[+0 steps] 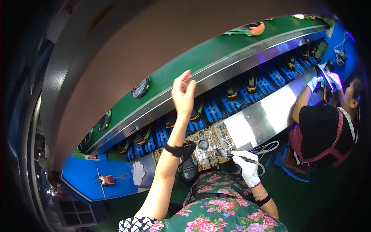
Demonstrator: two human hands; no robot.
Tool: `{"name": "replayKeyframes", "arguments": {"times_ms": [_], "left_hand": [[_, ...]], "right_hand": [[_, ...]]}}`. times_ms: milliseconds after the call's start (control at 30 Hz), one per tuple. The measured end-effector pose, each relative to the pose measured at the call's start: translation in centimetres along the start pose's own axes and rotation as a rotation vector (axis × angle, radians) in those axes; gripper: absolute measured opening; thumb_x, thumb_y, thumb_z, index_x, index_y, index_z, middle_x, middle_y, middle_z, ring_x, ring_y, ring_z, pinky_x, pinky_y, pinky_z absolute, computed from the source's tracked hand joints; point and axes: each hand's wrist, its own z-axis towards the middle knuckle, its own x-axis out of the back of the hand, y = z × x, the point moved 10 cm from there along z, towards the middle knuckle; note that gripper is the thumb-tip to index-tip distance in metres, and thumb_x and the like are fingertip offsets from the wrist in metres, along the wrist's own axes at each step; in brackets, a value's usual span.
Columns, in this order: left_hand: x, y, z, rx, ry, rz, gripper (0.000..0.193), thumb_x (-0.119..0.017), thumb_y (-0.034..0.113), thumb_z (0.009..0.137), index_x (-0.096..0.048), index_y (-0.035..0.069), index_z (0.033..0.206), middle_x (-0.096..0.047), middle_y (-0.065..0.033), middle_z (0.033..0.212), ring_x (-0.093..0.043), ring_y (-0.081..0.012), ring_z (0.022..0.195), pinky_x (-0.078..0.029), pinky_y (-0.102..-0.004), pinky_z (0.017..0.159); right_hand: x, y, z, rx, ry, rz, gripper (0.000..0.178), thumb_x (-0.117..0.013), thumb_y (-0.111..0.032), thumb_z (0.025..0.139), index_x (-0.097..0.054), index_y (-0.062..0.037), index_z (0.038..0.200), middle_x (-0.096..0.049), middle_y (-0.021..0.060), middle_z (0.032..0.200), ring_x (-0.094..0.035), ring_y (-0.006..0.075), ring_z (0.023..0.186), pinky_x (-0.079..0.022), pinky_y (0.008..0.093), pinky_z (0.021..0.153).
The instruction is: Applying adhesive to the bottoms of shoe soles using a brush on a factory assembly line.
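My bare left hand (184, 93) is raised over the metal rail beside the green conveyor belt, with fingers and thumb apart and nothing in them. In a white glove, my right hand (248, 165) closes round a black-handled brush (228, 155). The brush's pale tip points left over a work surface covered in brown cardboard and clear tape (216, 136). A small round grey dish (203, 144) sits on that surface. Close to my body, a dark shoe (189, 170) stands below my left wrist, partly hidden by the black strap there.
Blue racks holding several shoes (232, 92) run alongside the green belt (162, 79), which carries more shoes. A white glove (138, 173) lies by the blue table (83, 176). A white cable (270, 147) loops right of my brush. A co-worker (322, 127) handles a shoe at right.
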Motion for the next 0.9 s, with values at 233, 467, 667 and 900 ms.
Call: {"name": "replayKeyframes", "arguments": {"times_ms": [233,467,667,900], "left_hand": [[-18.9,3.2,3.9,-0.276,-0.351,0.419,0.085,-0.079,0.035,0.085,-0.044,0.003,0.155,-0.056,-0.0250,0.134,-0.055,-0.0405,0.123,-0.045,-0.0477,0.108],[-23.0,2.0,13.6,-0.131,-0.147,0.672,0.090,-0.067,0.056,0.090,-0.037,0.009,0.159,-0.057,-0.0329,0.135,-0.053,-0.0488,0.126,-0.042,-0.0558,0.108],[-29.0,0.7,13.4,-0.075,-0.074,0.519,0.032,-0.075,0.027,0.079,-0.073,0.020,0.110,-0.067,-0.0230,0.117,-0.059,-0.0442,0.118,-0.045,-0.0548,0.101],[-20.6,-2.2,11.9,0.238,-0.195,-0.586,0.017,-0.058,0.011,0.084,-0.065,0.004,0.098,-0.062,-0.0139,0.103,-0.064,-0.0321,0.104,-0.057,-0.0527,0.094]], "right_hand": [[4.7,-1.0,-2.7,-0.051,0.241,0.150,0.017,-0.074,0.004,0.087,-0.079,0.0015,0.103,-0.078,0.0081,0.095,-0.069,0.0121,0.080,-0.055,0.0254,0.074],[6.8,-1.2,-4.9,-0.034,0.242,0.173,0.018,-0.074,0.004,0.087,-0.080,0.0018,0.105,-0.077,0.0074,0.099,-0.070,0.0129,0.091,-0.056,0.0269,0.082],[8.8,-1.9,-9.0,-0.010,0.480,0.162,0.018,-0.075,0.003,0.088,-0.079,0.0020,0.105,-0.078,0.0075,0.099,-0.070,0.0114,0.086,-0.057,0.0252,0.080],[8.5,-0.9,-6.8,0.021,0.367,0.175,0.019,-0.074,0.001,0.090,-0.078,0.0018,0.108,-0.078,0.0071,0.100,-0.070,0.0109,0.090,-0.057,0.0254,0.082]]}}
